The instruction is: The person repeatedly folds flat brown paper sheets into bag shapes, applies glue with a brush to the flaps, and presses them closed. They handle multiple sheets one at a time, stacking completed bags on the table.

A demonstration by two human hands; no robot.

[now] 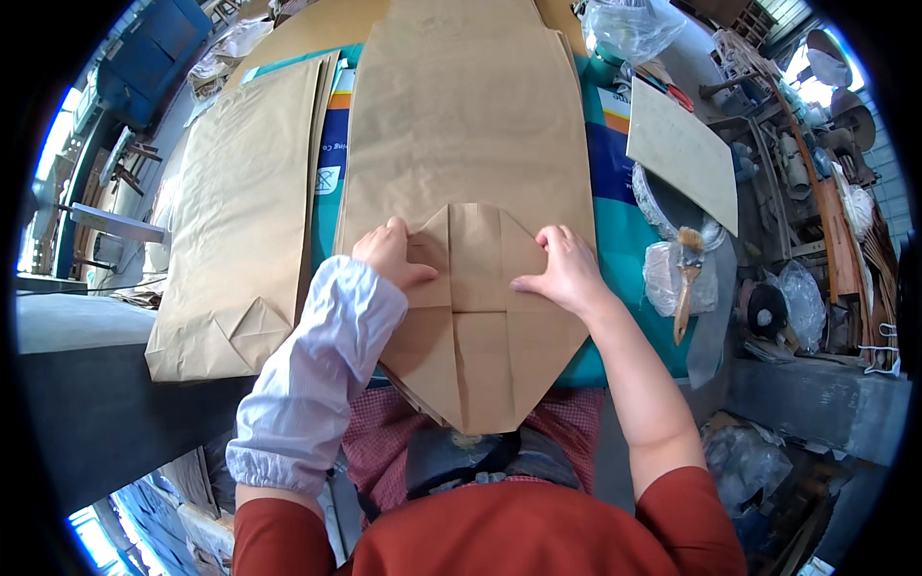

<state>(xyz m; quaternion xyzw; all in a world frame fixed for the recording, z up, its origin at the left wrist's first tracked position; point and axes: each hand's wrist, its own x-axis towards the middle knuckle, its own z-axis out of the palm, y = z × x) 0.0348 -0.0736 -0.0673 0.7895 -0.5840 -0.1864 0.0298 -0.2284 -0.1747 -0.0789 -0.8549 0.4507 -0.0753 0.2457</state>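
Observation:
A brown paper bag [478,360] lies on top of a stack of flat paper bags [471,106], its near end folded into a pointed, many-sided bottom with a raised crease across the middle. My left hand [392,257], below a white sleeve cover, grips the bag's left side by the upper slanted fold, thumb lying on the paper toward the centre. On the opposite side my right hand [567,272] mirrors it, fingers curled at the right slanted fold and thumb pointing inward. The fingertips under both hands are partly hidden.
To the left sits another pile of paper bags [235,211] with folded ends. At right are a paintbrush [688,278], a clear-wrapped block [672,278], a pale board [682,154] over a round tub [663,206], and a plastic bag [634,29]. A teal printed sheet [619,240] covers the table.

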